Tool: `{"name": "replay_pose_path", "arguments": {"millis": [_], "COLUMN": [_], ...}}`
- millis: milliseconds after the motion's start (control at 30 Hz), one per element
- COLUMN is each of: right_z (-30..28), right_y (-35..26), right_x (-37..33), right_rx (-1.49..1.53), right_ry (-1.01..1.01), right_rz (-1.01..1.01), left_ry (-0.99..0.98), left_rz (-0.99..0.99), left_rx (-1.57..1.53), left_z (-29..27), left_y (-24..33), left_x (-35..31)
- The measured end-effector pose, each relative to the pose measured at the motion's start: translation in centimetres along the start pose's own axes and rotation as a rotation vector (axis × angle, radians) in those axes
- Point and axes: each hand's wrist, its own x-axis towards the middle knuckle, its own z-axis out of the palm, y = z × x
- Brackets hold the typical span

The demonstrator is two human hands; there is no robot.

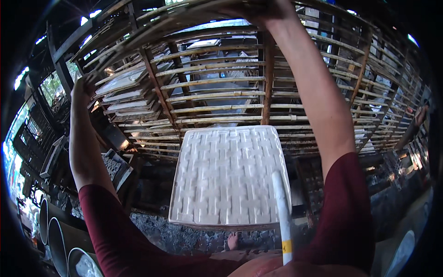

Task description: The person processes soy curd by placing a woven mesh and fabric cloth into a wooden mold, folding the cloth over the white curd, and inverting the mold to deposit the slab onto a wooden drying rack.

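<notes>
Both my arms reach up and forward, wide apart. My left hand [83, 91] is closed at the lower left end of a long, thin brownish panel [152, 37], seen nearly edge-on and blurred. My right hand [275, 13] grips the panel's other end at the top of the view, its fingers in shadow and partly cut off. Below and between my arms lies a pale, square slab [226, 180] with a raised basket-weave pattern. It appears to rest on a stack whose edges show beneath its near side.
Bamboo slats [217, 94] form a rack ahead. Stacked flat sheets [127, 92] lie at its left. Round metal containers [57, 244] stand lower left. A white stick with a yellow band [282, 212] juts up close by. A bare foot [233, 241] shows below the slab.
</notes>
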Motion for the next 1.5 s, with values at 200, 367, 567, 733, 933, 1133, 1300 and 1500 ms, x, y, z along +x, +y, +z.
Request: {"name": "replay_pose_path", "arguments": {"millis": [200, 367, 567, 733, 933, 1133, 1300, 1500], "right_z": [1.0, -6.0, -5.9, -9.8, -11.0, -13.6, -18.2, -28.9], "right_y": [-3.5, -7.5, -8.1, -13.5, -16.6, -16.6, -14.2, -10.7], "right_x": [-4.5, -10.4, -25.8, -29.4, -25.6, -19.4, -19.6, -24.3], "right_rx": [0.167, -0.371, -0.529, -0.445, -1.135, -0.554, -0.267, -0.030], "right_ry": [-0.099, -0.258, 0.057, -0.358, 0.097, 0.705, 0.301, -0.019], "right_rz": [0.025, -0.035, -0.346, -0.158, -0.338, -0.606, -0.278, 0.618], "left_ry": [0.026, 0.052, -0.343, -0.396, -0.020, -0.085, -0.312, -0.510], "left_rz": [0.148, 0.229, -0.221, -0.359, -0.168, 0.306, 0.170, -0.199], "left_rx": [0.042, -0.066, -0.014, -0.217, -0.497, -0.492, -0.671, -0.285], "left_z": [-1.0, 2.7, 4.2, 10.5, 17.3, 24.0, 20.9, 12.4], "left_y": [7.7, 2.7, 1.8, -0.7, -5.1, -3.3, -6.3, -12.8], "left_x": [-3.5, -15.3, -31.4, -28.6, -28.9, -28.5, -24.4, -25.7]}}
